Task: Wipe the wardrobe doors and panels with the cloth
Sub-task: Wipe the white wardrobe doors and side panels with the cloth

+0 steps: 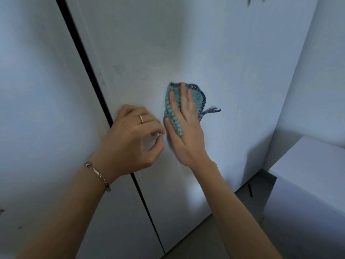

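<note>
Fingers (182, 98) of my right hand (188, 133) straight, flat on the teal cloth (172, 116), pressing it against the white wardrobe door (233, 71). Cloth's hanging loop sticks out to the right. Left hand (134, 135) just beside, fingers curled at the door's edge by the dark gap (82, 53). Cannot tell whether they grip that edge. Ring (141, 119) and bracelet (98, 173) on left.

Wardrobe door (224, 62): smooth white panel, faint sheen, dull smudges up-left of the cloth (170, 111). Cloth: teal, nubbly pile, soft, matt; dark fine-mesh edging and loop (212, 110) on its right side. Left of cloth: ring (141, 119), polished gold-toned metal. Below-left: bracelet (98, 174), shiny silver-toned metal links.
</note>
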### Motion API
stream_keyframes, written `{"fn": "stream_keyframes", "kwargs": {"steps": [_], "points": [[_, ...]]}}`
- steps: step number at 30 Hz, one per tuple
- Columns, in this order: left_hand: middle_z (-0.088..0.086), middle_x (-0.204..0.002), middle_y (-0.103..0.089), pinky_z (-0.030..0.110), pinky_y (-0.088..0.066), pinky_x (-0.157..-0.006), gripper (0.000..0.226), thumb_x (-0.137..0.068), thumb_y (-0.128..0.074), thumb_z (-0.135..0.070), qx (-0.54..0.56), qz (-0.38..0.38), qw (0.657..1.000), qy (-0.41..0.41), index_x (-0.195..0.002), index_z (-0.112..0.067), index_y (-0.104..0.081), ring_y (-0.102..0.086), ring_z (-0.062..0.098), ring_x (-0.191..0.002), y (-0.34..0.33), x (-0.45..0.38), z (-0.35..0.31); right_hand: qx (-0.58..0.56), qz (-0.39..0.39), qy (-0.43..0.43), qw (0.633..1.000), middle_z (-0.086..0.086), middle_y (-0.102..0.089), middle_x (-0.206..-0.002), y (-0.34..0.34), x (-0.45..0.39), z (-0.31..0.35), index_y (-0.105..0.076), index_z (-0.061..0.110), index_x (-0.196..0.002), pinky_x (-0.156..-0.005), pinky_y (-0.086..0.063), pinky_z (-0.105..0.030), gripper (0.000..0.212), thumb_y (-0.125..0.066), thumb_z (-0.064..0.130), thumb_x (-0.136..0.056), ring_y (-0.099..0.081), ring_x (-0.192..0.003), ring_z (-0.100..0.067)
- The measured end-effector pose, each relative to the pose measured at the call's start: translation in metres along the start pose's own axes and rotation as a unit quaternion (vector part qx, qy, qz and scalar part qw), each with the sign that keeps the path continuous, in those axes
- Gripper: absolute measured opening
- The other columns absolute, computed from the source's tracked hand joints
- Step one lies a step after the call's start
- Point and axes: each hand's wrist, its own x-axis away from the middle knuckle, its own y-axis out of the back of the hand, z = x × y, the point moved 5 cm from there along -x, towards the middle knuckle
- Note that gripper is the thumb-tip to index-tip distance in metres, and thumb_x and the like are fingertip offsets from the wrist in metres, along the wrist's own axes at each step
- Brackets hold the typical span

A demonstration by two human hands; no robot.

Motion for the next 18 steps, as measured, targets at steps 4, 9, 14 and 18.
{"fn": "stream_keyframes", "kwargs": {"steps": [4,9,14,18], "points": [[-0.007,-0.074,-0.066,0.032,-0.034,-0.089,0.018,-0.087,-0.059,-0.022,0.000,-0.008,1.000,0.003,-0.077,-0.015,-0.071,-0.063,0.021,-0.076,0.001,-0.001,-0.002,0.000,0.025,-0.003,1.000,0.000,-0.003,-0.172,-0.030,0.060,-0.013,-0.024,0.017,-0.161,-0.124,-0.016,-0.063,0.066,-0.058,0.011,-0.104,-0.002,-0.160,-0.028],[-0.008,-0.068,-0.057,0.029,-0.032,-0.088,0.020,-0.087,-0.057,-0.023,0.005,-0.002,1.000,0.012,-0.070,-0.015,-0.065,-0.058,0.018,-0.072,0.003,0.000,-0.002,0.009,0.012,-0.005,1.000,-0.003,-0.003,-0.171,-0.034,0.061,-0.012,-0.018,0.017,-0.161,-0.128,-0.008,-0.054,0.063,-0.049,0.018,-0.107,-0.001,-0.160,-0.028],[-0.010,-0.060,-0.044,0.029,-0.031,-0.083,0.023,-0.083,-0.055,-0.022,0.010,0.011,1.000,0.014,-0.060,-0.016,-0.052,-0.047,0.016,-0.063,0.006,0.001,-0.001,0.021,-0.006,0.029,0.999,-0.001,-0.002,-0.168,-0.017,0.006,0.013,-0.020,0.017,-0.160,-0.128,0.001,-0.043,0.059,-0.047,0.022,-0.108,0.002,-0.160,-0.027],[-0.007,-0.062,-0.052,0.032,-0.036,-0.082,0.022,-0.083,-0.056,-0.022,-0.002,0.023,1.000,0.013,-0.063,-0.014,-0.058,-0.053,0.020,-0.066,0.005,0.000,0.000,0.038,-0.009,0.074,0.996,-0.015,-0.014,-0.170,-0.004,-0.028,0.026,-0.031,0.010,-0.159,-0.129,-0.001,-0.046,0.056,-0.049,0.019,-0.107,-0.004,-0.159,-0.034]]}}
